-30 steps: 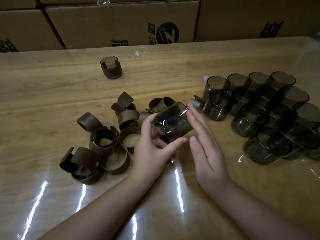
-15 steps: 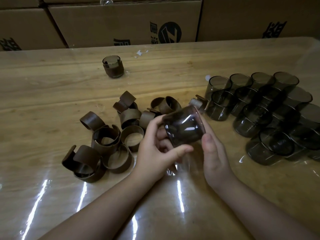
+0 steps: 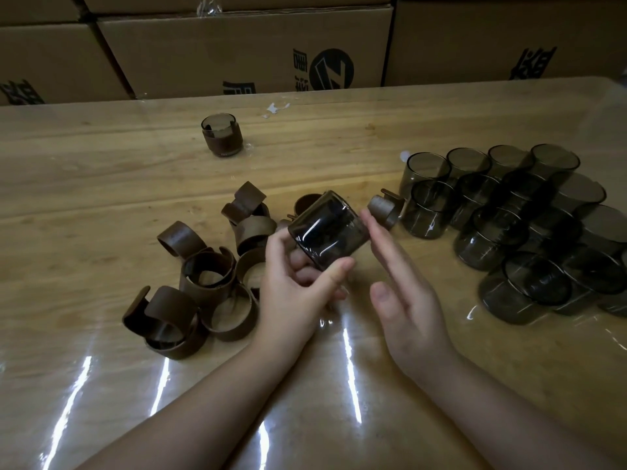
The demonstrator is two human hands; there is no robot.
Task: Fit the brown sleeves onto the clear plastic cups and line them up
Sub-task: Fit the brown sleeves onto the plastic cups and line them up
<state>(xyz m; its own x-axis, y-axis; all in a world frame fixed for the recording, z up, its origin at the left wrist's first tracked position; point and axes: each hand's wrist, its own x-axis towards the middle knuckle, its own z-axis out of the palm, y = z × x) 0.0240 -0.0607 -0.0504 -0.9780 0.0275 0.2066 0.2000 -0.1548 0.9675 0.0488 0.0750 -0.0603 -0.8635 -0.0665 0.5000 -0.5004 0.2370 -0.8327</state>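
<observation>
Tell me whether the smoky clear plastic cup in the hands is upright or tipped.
Tipped. The smoky clear plastic cup lies tilted in the left hand, off the table, with no sleeve on it.

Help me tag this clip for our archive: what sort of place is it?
Probably a small packing or assembly workshop. Printed cartons are stacked behind the table, which holds many identical bare cups and a heap of sleeves. The left hand holds one cup.
</observation>
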